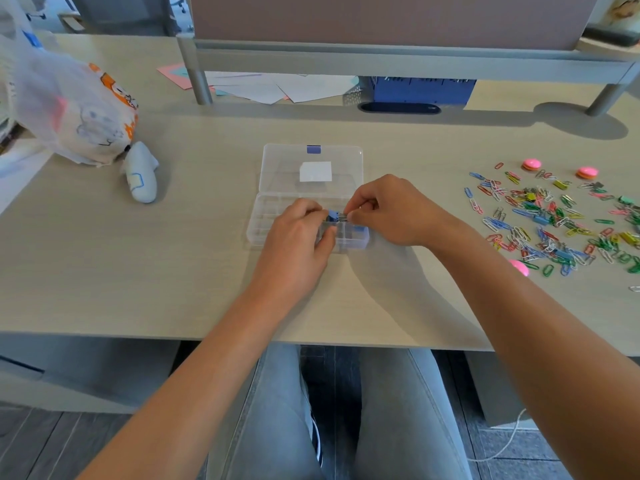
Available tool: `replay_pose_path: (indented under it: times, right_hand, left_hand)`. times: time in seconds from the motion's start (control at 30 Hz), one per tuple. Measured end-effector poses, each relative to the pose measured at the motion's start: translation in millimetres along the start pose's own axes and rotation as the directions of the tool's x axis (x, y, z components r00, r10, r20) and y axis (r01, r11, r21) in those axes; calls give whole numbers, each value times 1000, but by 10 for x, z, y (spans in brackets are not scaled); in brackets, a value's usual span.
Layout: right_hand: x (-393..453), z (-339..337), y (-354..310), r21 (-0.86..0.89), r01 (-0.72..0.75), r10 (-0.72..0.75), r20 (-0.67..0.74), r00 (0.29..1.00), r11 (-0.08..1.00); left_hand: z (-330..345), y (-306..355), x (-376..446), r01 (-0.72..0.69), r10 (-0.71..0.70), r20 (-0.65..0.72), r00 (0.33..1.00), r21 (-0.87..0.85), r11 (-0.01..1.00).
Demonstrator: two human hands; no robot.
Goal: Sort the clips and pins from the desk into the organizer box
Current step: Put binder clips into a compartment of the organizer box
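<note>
**Blue binder clip held over the organizer box**

Pale wood-grain desk (104, 271) stretches ahead of me under a grey shelf frame, with a white plastic bag (69, 109) far to the left. I keep the clear plastic organizer box (263, 216) centred and close, lid folded back, so both hands work right above its compartments. My left hand (298, 244) pinches a small blue binder clip (333, 215) by its body while my right hand (391, 211) grips its wire handles, probably to fold them or free tangled clips before dropping it in. Another blue piece lies in the near-right compartment. The heap of coloured paper clips and binder clips (554, 220), with pink round pins (531, 164), waits well apart to my right.
</note>
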State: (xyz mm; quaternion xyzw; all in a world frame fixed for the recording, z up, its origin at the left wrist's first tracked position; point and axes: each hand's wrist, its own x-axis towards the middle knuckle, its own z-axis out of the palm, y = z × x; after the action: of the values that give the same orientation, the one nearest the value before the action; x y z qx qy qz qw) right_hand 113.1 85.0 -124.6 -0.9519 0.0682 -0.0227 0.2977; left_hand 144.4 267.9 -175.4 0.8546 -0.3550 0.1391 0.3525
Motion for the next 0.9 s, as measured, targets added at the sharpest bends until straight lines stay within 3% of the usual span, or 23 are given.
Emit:
replay_pose_path:
  times: [0.9]
  right_hand:
    - [-84,116,71,131,38,-23,-114,993,991]
  left_hand:
    - [-21,11,2,19,-19,-4,1000,4,1000]
